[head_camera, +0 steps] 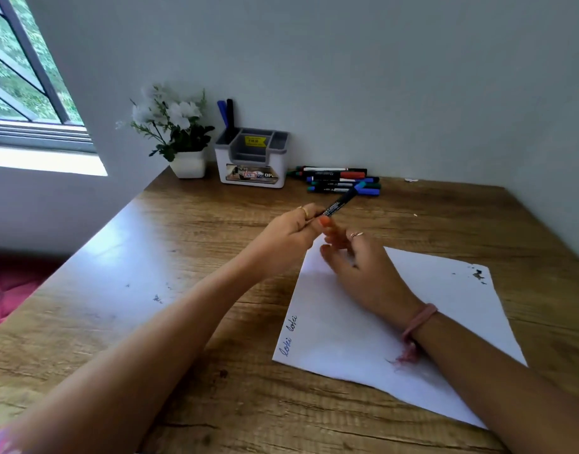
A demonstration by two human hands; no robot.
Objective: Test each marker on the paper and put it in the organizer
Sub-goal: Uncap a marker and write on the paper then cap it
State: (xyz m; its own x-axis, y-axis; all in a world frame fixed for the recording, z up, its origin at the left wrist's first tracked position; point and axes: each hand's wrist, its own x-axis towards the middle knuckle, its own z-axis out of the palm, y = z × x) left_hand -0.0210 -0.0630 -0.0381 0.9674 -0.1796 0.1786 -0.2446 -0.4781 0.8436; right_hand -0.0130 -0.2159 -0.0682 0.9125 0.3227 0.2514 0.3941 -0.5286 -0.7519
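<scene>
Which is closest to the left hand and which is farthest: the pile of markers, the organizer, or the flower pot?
From the left hand:
1. Pile of markers, lying beyond it to the right.
2. Organizer, farther back by the wall.
3. Flower pot, at the back, left of the organizer.

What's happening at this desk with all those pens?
A person is testing markers. The left hand holds a marker above the table, while the right hand, fingers loose, hovers over the paper, which has a few scribbles. Two markers stand in the organizer; a pile waits beside it.
</scene>
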